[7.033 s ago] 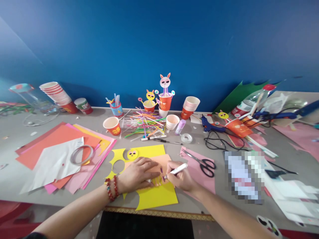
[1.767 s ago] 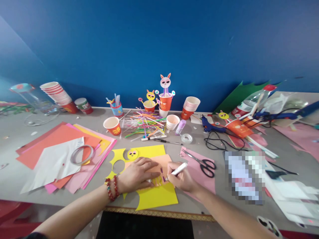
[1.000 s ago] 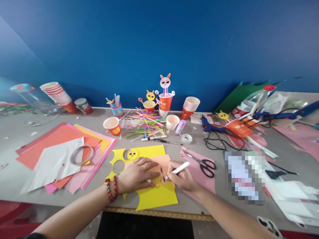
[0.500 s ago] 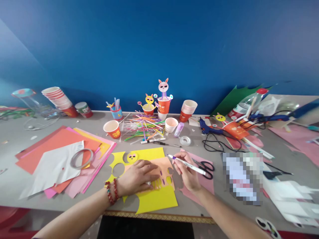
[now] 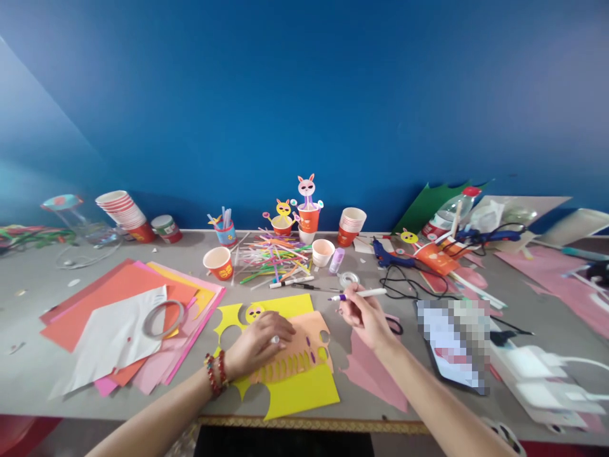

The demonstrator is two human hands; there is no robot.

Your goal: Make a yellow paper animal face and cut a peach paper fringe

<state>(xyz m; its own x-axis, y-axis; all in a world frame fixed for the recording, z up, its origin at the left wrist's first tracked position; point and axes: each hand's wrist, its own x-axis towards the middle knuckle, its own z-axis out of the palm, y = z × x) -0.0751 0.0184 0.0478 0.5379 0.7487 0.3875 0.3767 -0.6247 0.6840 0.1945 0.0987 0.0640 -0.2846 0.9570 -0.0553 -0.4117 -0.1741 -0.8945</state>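
My left hand [image 5: 261, 343] lies on the peach paper [image 5: 311, 324], fingers stretched out and pressing lightly. A small white thing [image 5: 275, 339] shows at its fingers; I cannot tell whether it is a ring or a cap. Under the peach sheet is yellow paper [image 5: 304, 397] with round cut-outs. The peach sheet has a row of slim slits and small purple marks [image 5: 313, 357]. Above my left hand lies a yellow face disc [image 5: 254, 312]. My right hand [image 5: 362, 315] grips a white marker [image 5: 371, 293], its purple tip pointing left, raised off the paper. Scissors [image 5: 394, 325] lie partly hidden behind that hand.
Drinking straws [image 5: 273, 257] are heaped at the back, beside paper cups [image 5: 218, 263] and animal-faced cup figures [image 5: 309, 219]. Coloured sheets and a tape roll [image 5: 163, 319] lie left. On the right are a glue gun [image 5: 387, 255], its black cord, a phone [image 5: 451, 346] and white plugs [image 5: 542, 374].
My right hand has lifted the marker up and away from the peach paper, its barrel now nearly level. My left hand has shifted slightly, uncovering more slits. The view has tilted up a little.
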